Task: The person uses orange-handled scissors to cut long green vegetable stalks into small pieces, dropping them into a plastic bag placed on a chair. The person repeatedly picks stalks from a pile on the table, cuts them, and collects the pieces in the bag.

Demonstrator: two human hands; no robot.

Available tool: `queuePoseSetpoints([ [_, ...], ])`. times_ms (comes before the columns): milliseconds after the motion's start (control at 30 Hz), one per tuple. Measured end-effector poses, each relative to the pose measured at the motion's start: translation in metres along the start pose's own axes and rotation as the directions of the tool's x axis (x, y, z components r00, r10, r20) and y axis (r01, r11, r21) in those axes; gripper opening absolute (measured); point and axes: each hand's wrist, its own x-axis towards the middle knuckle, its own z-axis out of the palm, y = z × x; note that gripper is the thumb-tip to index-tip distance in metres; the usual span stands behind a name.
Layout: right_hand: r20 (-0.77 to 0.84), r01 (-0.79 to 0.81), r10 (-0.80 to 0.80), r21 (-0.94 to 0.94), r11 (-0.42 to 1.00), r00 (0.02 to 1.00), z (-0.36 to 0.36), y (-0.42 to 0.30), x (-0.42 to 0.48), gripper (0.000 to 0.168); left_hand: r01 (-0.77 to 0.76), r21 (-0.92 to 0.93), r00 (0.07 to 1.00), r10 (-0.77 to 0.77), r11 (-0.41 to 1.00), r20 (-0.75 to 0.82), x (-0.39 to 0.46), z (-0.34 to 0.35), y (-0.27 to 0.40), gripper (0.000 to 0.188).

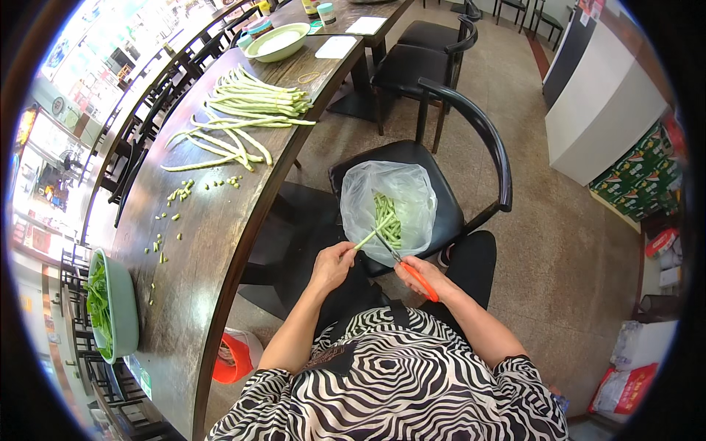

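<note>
My left hand pinches the near end of a few long green beans, whose far ends reach over a clear plastic bag. Around the orange handles of a pair of scissors my right hand is closed, and the metal blades meet the beans above the bag. Cut bean pieces lie inside the bag, which stands spread wide on a black chair seat. On the wooden table to the left rest a bundle of whole long beans, several loose ones and small cut-off ends.
A basin of leafy greens stands at the table's near left. Farther back are a pale green bowl, lidded jars and a yellow rubber band. An orange-lined bucket sits below the table edge. The chair's curved back rises beyond the bag.
</note>
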Motion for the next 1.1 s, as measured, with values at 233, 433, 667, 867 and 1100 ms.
queuePoseSetpoints([
  [233, 0.009, -0.006, 0.006, 0.005, 1.000, 1.000, 0.001, -0.007, -0.004, 0.045, -0.004, 0.002, 0.998, 0.004, 1.000, -0.063, 0.001, -0.002, -0.006, 0.022],
  [433, 0.017, -0.020, 0.020, -0.017, 1.000, 1.000, -0.003, -0.008, -0.003, 0.046, 0.007, -0.044, 1.000, -0.006, 0.999, 0.025, 0.002, 0.001, -0.013, 0.024],
  [667, 0.003, -0.055, 0.055, 0.104, 0.993, 0.998, -0.015, -0.001, 0.005, 0.047, 0.107, -0.028, 0.988, -0.103, 0.994, 0.112, -0.012, -0.020, -0.009, 0.024],
  [867, 0.002, -0.079, 0.080, 0.163, 0.983, 0.997, -0.011, 0.003, 0.005, 0.042, 0.079, -0.092, 0.996, -0.083, 0.993, -0.036, -0.012, -0.012, -0.008, 0.024],
  [1100, 0.015, -0.010, 0.010, -0.004, 1.000, 1.000, -0.001, -0.004, -0.004, 0.045, 0.038, -0.090, 0.999, -0.040, 0.995, -0.023, -0.002, 0.000, -0.011, 0.024],
])
